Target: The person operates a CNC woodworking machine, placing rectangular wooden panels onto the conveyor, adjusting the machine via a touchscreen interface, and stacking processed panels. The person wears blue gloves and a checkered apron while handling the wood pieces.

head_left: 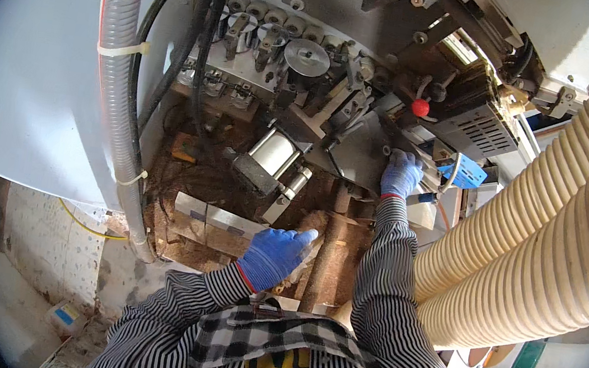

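A brown bar [327,255] ran lengthwise forward near the left hand [273,258]. The right hand [402,175] touched a grey plate [362,150]; neither grip could be told.

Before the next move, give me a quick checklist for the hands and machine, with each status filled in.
1. Hands gloved: ok; left hand and right hand both in blue.
2. Right hand's grip: cannot tell; it is at the dark plate, its palm hidden.
3. Left hand free: cannot tell; its underside is hidden.
4. Dust cleared: not ok; brown dust lies between the hands.
5. Disc stopped: cannot tell from one still.
6. Hose tied: ok; pale ties band it.
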A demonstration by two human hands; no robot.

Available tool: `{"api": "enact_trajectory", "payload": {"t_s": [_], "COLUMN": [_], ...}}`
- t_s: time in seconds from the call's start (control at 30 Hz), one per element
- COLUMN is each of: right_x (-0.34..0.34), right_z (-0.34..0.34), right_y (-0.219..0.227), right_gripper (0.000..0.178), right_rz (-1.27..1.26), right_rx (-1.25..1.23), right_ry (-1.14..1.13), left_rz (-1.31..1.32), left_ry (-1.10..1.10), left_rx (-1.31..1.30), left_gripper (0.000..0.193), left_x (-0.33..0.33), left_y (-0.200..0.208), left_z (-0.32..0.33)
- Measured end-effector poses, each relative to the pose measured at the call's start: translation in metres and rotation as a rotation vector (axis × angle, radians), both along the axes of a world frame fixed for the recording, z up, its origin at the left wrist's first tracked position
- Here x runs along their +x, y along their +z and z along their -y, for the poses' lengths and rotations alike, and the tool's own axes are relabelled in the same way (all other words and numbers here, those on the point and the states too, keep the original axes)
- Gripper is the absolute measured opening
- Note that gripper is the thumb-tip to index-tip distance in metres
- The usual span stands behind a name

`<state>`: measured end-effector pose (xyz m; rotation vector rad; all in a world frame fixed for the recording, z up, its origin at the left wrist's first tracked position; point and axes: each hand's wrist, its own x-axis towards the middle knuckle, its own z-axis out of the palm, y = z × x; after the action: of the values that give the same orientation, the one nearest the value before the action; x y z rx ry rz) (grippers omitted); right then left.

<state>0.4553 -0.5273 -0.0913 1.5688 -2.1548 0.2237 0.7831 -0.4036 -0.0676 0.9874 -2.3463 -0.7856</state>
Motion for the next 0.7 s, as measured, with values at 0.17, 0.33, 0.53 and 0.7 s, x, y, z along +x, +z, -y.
{"api": "enact_trajectory", "payload": {"t_s": [0.17, 0.33, 0.53, 0.7], "right_x": [-0.003, -0.001, 0.004, 0.006], "right_z": [-0.016, -0.004, -0.003, -0.01], "right_y": [0.011, 0.006, 0.006, 0.012], "right_gripper": [0.018, 0.024, 0.022, 0.02], "right_rz": [0.083, 0.058, 0.05, 0.098], "right_rx": [-0.016, 0.069, 0.016, 0.129], "right_ry": [-0.014, -0.118, -0.055, -0.04], "left_rz": [0.04, 0.041, 0.051, -0.047], "left_ry": [0.043, 0.041, 0.017, -0.05], "left_rx": [-0.122, 0.033, 0.203, -0.12], "left_gripper": [0.036, 0.035, 0.034, 0.032], "left_x": [0.019, 0.031, 0.028, 0.005], "left_y": [-0.009, -0.008, -0.005, -0.007], "left_z": [-0.003, -0.006, -0.008, 0.005]}}
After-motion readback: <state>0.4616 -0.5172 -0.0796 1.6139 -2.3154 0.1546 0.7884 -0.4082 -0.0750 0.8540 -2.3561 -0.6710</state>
